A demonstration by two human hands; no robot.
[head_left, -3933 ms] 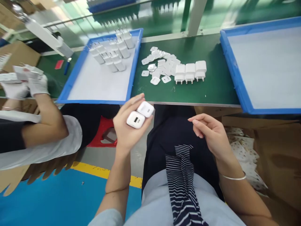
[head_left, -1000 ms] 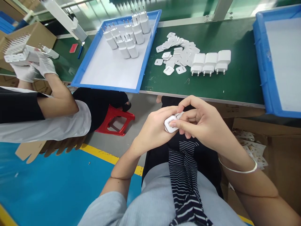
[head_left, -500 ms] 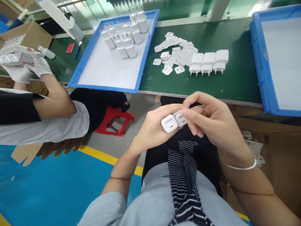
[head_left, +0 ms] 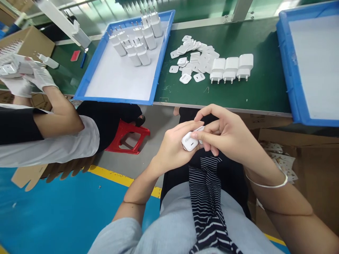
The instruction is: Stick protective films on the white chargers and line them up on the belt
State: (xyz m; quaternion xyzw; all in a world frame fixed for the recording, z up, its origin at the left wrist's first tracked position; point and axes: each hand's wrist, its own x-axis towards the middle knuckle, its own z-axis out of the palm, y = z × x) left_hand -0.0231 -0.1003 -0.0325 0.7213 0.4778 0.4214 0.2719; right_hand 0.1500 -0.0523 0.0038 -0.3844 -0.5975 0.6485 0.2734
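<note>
White chargers [head_left: 190, 140] sat clamped in our left hand [head_left: 173, 148] over the lap, just below the green bench [head_left: 265, 84], so our right hand [head_left: 225, 135] fingertips could pinch one end face.

Pretty bright, even light all over, looks like it comes from overhead since the glossy green floor [head_left: 185, 7] at the far side throws back pale streaky glare. The white liner of the blue tray [head_left: 124, 70] and the far-right tray [head_left: 291, 70] are close to blown out, hardly any texture left. Shadows are soft and short, just a thin dark edge under the white chargers [head_left: 231, 68] on the green table [head_left: 254, 91]. Wide lens for sure: the table edge bows and things stretch toward the corners. The gloved hand [head_left: 39, 76] at far left is smeary, and fine detail goes mushy at the near edge.
</note>
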